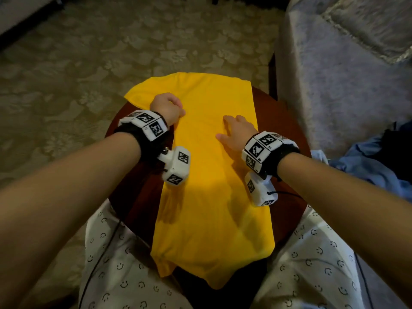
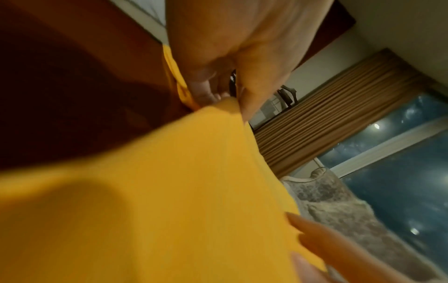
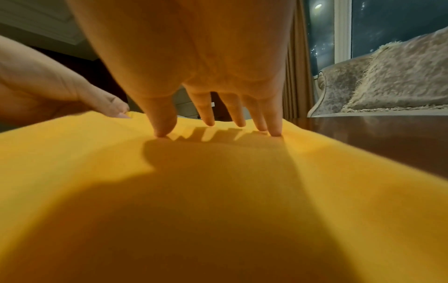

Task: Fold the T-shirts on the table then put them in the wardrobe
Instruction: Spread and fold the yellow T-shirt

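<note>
Left hand (image 1: pixel 166 107) is curled up, and the shirt's (image 1: pixel 207 166) left edge is pinched between thumb and fingers, as can be seen in the left wrist view. Right hand (image 1: pixel 239 132) is laid flat on the cloth, fingers (image 3: pixel 208 113) spread a bit, tips pressed down into it. The yellow shirt is spread over a round dark table (image 1: pixel 283 117), sides already folded in to a long strip, near end draped off the edge by the knees. Blue clothes (image 1: pixel 365 166) are piled to the right.
</note>
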A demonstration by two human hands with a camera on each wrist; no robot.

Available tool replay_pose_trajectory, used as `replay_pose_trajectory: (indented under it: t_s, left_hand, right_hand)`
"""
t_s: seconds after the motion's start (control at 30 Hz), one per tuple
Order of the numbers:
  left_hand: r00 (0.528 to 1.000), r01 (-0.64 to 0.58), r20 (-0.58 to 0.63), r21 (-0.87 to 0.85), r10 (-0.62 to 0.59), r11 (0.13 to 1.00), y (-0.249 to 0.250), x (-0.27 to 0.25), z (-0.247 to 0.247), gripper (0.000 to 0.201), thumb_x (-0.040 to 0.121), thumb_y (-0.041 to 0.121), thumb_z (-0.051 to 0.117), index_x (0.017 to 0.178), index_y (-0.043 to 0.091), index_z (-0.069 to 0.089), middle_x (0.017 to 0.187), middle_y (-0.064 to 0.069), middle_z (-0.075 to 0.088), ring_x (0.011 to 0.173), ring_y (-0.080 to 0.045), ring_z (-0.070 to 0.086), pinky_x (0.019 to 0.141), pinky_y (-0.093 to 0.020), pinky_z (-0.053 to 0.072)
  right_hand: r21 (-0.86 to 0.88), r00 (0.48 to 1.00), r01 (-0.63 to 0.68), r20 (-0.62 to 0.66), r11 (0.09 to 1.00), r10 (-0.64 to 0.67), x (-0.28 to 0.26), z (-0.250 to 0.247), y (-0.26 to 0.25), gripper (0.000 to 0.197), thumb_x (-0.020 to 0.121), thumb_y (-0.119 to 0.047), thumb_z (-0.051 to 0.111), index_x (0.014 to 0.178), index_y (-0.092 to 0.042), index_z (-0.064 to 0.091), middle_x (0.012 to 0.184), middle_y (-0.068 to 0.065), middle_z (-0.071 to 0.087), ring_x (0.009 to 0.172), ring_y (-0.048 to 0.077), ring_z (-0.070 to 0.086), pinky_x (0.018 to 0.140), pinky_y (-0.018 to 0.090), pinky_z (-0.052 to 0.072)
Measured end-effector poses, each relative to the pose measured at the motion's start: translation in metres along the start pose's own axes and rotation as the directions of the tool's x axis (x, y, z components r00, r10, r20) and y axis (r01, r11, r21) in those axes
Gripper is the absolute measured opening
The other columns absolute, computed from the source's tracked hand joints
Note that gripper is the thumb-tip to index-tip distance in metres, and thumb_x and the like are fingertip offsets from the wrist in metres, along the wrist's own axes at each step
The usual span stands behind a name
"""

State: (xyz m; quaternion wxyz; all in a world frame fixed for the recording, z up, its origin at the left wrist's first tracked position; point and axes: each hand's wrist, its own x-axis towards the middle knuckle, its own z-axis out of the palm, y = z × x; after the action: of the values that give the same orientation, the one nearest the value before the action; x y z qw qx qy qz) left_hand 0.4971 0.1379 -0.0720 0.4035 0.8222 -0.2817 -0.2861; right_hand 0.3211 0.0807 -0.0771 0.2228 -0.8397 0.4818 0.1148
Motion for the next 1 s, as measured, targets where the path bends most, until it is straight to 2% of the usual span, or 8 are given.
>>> replay_pose_trajectory:
  t_s: [0.27, 0.37, 0.43, 0.5, 0.57, 0.73, 0.87, 1.0]
  left_hand:
    - [0.985, -0.169, 0.089, 0.278, 0.15, 0.946, -0.029, 0.003, -0.005, 0.022, 0.083, 0.015, 0.07, 0.078, 0.018, 0.049, 0.074, 0.004, 0.046, 0.079, -0.022, 0.05, 0.066, -0.029, 0.038]
    - [0.997, -0.048, -0.039, 0.236, 0.059, 0.971, -0.024, 0.012, -0.017, 0.032, 0.083, 0.026, 0.07, 0.074, 0.021, 0.04, 0.077, -0.002, 0.048, 0.081, -0.024, 0.05, 0.07, -0.036, 0.041]
    - [0.989, 0.053, -0.144, 0.178, -0.027, 0.983, -0.023, 0.024, -0.031, 0.029, 0.082, 0.027, 0.07, 0.096, 0.012, 0.051, 0.093, -0.008, 0.056, 0.094, -0.03, 0.054, 0.078, -0.041, 0.045]
    - [0.96, 0.192, -0.231, 0.12, -0.161, 0.974, -0.028, 0.043, -0.043, 0.066, 0.079, 0.033, 0.073, 0.131, 0.003, 0.044, 0.131, -0.018, 0.051, 0.12, -0.038, 0.049, 0.096, -0.047, 0.045]
    - [0.93, 0.294, -0.268, 0.139, -0.25, 0.945, -0.031, 0.053, -0.052, 0.087, 0.074, 0.046, 0.074, 0.139, 0.002, 0.038, 0.143, -0.021, 0.042, 0.128, -0.041, 0.043, 0.102, -0.051, 0.04]
    - [0.972, 0.235, -0.086, 0.323, -0.219, 0.917, -0.022, 0.058, -0.052, 0.077, 0.082, 0.058, 0.061, 0.129, -0.001, 0.051, 0.13, -0.022, 0.053, 0.115, -0.04, 0.052, 0.085, -0.041, 0.042]
    - [0.977, 0.212, -0.057, 0.371, -0.205, 0.904, -0.012, 0.065, -0.045, 0.071, 0.081, 0.047, 0.069, 0.128, -0.003, 0.05, 0.131, -0.02, 0.053, 0.119, -0.037, 0.051, 0.092, -0.043, 0.043]
    - [0.978, 0.201, -0.111, 0.295, -0.176, 0.934, -0.004, 0.065, -0.043, 0.038, 0.089, 0.023, 0.065, 0.066, 0.005, 0.041, 0.076, -0.011, 0.049, 0.092, -0.025, 0.05, 0.076, -0.033, 0.038]
  right_hand:
    - [-0.213, 0.989, -0.038, 0.133, 0.976, 0.067, -0.005, 0.008, -0.004, 0.081, 0.092, -0.06, 0.039, 0.151, -0.031, -0.008, 0.158, 0.009, -0.016, 0.143, 0.044, -0.007, 0.113, 0.059, 0.015]
    - [-0.251, 0.981, -0.059, 0.166, 0.966, 0.103, -0.005, 0.004, 0.002, 0.082, 0.092, -0.06, 0.037, 0.15, -0.029, -0.012, 0.157, 0.012, -0.017, 0.142, 0.046, -0.007, 0.113, 0.059, 0.012]
    - [-0.248, 0.982, -0.072, 0.154, 0.966, 0.113, -0.001, 0.001, 0.003, 0.082, 0.091, -0.061, 0.039, 0.152, -0.025, -0.004, 0.158, 0.016, -0.009, 0.142, 0.048, 0.0, 0.113, 0.059, 0.014]
    - [-0.179, 0.989, -0.075, 0.112, 0.981, 0.096, 0.002, -0.004, -0.002, 0.077, 0.091, -0.06, 0.04, 0.15, -0.019, 0.012, 0.157, 0.019, 0.004, 0.141, 0.048, 0.008, 0.111, 0.059, 0.019]
    - [-0.133, 0.997, -0.033, 0.06, 0.991, 0.042, 0.004, -0.007, -0.011, 0.076, 0.092, -0.059, 0.04, 0.151, -0.022, 0.009, 0.158, 0.015, -0.001, 0.143, 0.043, 0.002, 0.114, 0.058, 0.014]
    - [-0.17, 0.997, 0.076, 0.04, 0.983, -0.071, 0.017, -0.001, -0.03, 0.084, 0.089, -0.062, 0.043, 0.15, -0.034, -0.008, 0.158, 0.003, -0.019, 0.144, 0.034, -0.017, 0.113, 0.062, 0.004]
    - [-0.237, 0.985, 0.161, 0.098, 0.958, -0.141, 0.033, 0.006, -0.04, 0.094, 0.082, -0.069, 0.046, 0.147, -0.039, -0.014, 0.156, 0.001, -0.024, 0.143, 0.035, -0.02, 0.11, 0.068, 0.003]
    - [-0.311, 0.964, 0.228, 0.206, 0.922, -0.169, 0.037, 0.018, -0.048, 0.097, 0.077, -0.077, 0.041, 0.147, -0.04, -0.015, 0.155, 0.001, -0.027, 0.141, 0.039, -0.022, 0.103, 0.075, 0.006]
